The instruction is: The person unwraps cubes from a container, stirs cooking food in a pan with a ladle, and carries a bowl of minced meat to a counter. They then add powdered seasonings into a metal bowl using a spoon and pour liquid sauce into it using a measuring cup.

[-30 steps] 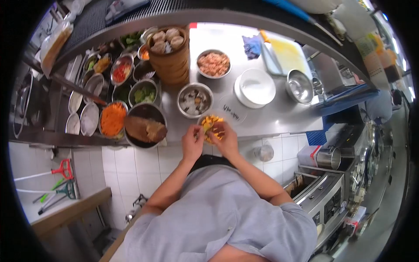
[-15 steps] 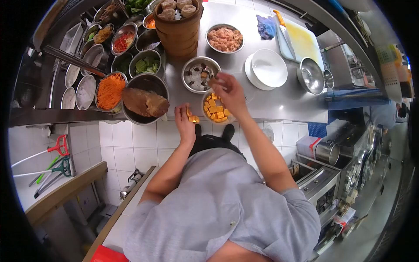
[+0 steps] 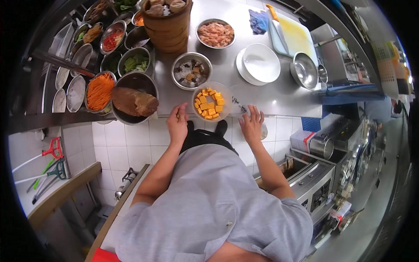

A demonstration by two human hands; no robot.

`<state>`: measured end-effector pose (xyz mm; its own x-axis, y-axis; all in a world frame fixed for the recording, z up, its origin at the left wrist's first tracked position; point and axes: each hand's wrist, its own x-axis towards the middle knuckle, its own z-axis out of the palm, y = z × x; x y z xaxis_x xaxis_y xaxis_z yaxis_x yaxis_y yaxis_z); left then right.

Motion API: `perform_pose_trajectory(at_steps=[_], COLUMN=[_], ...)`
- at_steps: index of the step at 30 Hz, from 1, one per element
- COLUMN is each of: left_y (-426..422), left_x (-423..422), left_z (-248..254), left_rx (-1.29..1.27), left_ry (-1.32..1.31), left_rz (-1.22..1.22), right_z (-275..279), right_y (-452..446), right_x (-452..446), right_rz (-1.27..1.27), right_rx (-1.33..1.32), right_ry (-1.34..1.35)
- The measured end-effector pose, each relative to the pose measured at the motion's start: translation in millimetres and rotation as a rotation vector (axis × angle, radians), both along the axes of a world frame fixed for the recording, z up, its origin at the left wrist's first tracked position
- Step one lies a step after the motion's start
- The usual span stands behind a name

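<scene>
My left hand is at the table's front edge, fingers closed on a crumpled yellow wrapper that is mostly hidden. To its right stands a clear plastic tub of small yellow-wrapped cubes, probably stock cubes. My right hand is at the table edge right of the tub, fingers spread and holding nothing. Close to its fingertips is a clear lid with black handwriting. Beyond the tub, a steel bowl contains white granules, dark bits and brown unwrapped cubes.
Left are a pot with a large piece of meat, shredded carrot and several ingredient tins. A bamboo steamer, minced meat and white plates stand farther back. A knife lies on the cutting board.
My right hand has left the steel bowl, where it held a brown cube, and moved right, opening. Another brown cube shows in the bowl. The wrapper in my left hand is now less visible.
</scene>
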<state>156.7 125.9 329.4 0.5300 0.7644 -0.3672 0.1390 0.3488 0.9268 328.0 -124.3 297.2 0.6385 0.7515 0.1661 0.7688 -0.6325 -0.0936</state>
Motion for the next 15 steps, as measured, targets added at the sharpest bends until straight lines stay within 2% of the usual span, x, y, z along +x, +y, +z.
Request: perform_pose_trajectory(at_steps=[2, 4, 5, 7, 8, 10, 12, 14, 15], left_y=[1.5, -2.9, -3.6, -2.6, -2.2, 0.0, -1.9, -6.4, -8.5], left_x=[0.4, 6.4, 9.3, 14.5, 16.1, 17.4, 17.0, 18.6, 18.5], left_z=[-6.8, -10.1, -11.2, -8.5, -7.7, -10.0, -12.3, -13.0, -10.9], left_rx=[0.329, 0.314, 0.300, 0.322, 0.337, 0.282, 0.227, 0.215, 0.210], left_ry=[0.226, 0.195, 0.166, 0.142, 0.118, 0.112, 0.100, 0.068, 0.061], left_rz=[-0.113, -0.118, -0.116, -0.100, -0.082, -0.096, -0.114, -0.110, -0.104], right_z=[-5.9, -3.3, -1.1, 28.3, 43.6, 77.0, 88.5, 75.8, 58.9], right_y=[-5.8, -3.8, -3.3, 7.4, 16.1, 34.9, 48.8, 57.6, 68.4], right_x=[0.0, -1.1, -5.2, -18.5, -20.5, -24.9, -24.1, -13.5, -7.8], right_rz=[-0.003, 0.010, 0.008, -0.342, -0.338, -0.381, -0.401, -0.467, -0.429], right_rx=[0.003, 0.173, 0.178, 0.642, 0.643, 1.298, 1.335, 1.151, 1.072], right_ry=[-0.070, 0.039, 0.040, 0.274, 0.276, 0.596, 0.559, 0.821, 0.819])
